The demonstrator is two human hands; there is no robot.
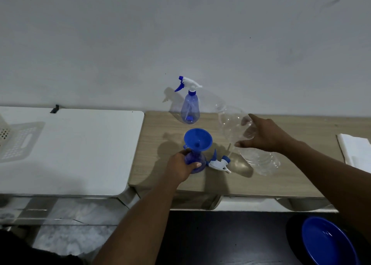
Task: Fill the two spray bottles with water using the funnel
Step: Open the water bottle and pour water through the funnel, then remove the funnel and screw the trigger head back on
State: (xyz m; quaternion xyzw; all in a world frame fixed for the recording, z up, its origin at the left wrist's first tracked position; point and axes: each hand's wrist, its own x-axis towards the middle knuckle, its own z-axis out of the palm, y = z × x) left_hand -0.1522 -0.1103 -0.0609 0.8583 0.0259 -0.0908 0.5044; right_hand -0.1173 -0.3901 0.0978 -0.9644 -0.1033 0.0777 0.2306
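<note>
Right hand (263,136) tilts clear bottle (241,136) — funnelward.

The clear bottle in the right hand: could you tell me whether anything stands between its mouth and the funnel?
Nothing visible does. The clear bottle is tilted in the right hand, its mouth up and right of the funnel, which sits in the spray bottle held by the left hand.

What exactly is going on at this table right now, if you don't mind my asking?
A person is partway through filling spray bottles. The left hand steadies an open blue spray bottle with a blue funnel seated in its neck. The right hand holds a clear plastic bottle, tilted, neck away from the funnel. The removed trigger sprayer head lies beside the open bottle. A second, capped spray bottle stands by the wall.
</note>
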